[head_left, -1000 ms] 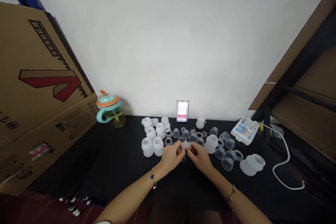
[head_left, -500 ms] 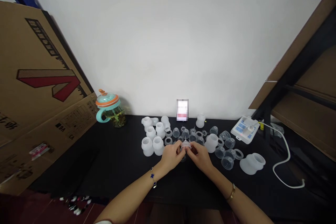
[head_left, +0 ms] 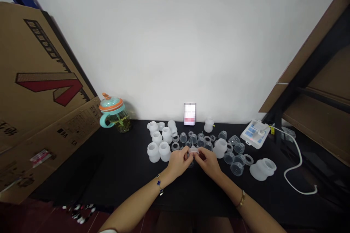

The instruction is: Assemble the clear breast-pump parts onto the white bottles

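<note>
My left hand and my right hand meet over the middle of the black table. Both pinch one small clear plastic piece between their fingertips. Just behind the hands lie several small clear cups and rings. To the left stand several white frosted bottle-shaped parts. Another white part stands right of my right hand, with clear domed caps beside it.
A teal and orange jar with a handle stands at the back left. A big cardboard box leans on the left. A larger white part, a white device with a white cable and a wooden frame are on the right.
Nothing but a slight shift of the view; both hands stay closed on the small clear piece at the same place.
</note>
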A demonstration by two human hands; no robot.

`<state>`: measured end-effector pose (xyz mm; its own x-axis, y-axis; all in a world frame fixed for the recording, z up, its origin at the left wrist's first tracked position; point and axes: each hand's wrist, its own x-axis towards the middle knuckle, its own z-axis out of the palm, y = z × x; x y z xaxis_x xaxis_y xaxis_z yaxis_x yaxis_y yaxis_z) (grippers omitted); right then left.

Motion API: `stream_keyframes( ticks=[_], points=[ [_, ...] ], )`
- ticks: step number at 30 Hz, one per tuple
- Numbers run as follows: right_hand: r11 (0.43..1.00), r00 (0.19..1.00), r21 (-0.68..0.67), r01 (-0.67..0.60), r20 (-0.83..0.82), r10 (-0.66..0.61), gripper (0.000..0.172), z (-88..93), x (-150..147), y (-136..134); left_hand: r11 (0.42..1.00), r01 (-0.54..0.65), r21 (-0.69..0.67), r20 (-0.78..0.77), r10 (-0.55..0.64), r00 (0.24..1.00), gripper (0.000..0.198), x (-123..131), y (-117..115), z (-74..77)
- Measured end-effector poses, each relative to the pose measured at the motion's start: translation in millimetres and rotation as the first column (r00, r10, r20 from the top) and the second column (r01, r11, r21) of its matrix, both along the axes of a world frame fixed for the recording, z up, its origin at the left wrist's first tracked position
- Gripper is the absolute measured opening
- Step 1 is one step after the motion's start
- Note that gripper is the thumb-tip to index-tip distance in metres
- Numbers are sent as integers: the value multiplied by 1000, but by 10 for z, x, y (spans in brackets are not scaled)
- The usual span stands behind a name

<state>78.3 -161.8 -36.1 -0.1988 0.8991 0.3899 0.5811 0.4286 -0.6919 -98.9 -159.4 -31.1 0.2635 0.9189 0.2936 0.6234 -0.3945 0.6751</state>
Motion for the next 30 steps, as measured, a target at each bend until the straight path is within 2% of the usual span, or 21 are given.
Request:
stream_keyframes(
  ticks=[12, 15, 18, 23, 30],
  points=[
    [999, 1000, -31, -24, -1, 24, 30, -21, 1, -17, 999, 36, 30, 28, -37, 999, 37, -18, -9, -6],
    [997, 998, -57, -42, -45, 39, 23, -39, -12, -28, 999, 16, 37, 15, -16, 1000, 37, -27, -4, 8],
    [997, 994, -71, -36, -110, 28, 34, -38, -12, -25, 999, 14, 39, -16, -13, 1000, 36, -26, 3, 20],
    [999, 995, -27, -45, -93, 43, 29, 0, 2, -31, 995, 57, 80, -61, -52, 997, 35, -17, 3, -7],
    [997, 992, 32, -63, -104, 66, 27, -52, -6, -38, 993, 46, 113, -79, -38, 996, 34, -5, -4, -56]
  ],
)
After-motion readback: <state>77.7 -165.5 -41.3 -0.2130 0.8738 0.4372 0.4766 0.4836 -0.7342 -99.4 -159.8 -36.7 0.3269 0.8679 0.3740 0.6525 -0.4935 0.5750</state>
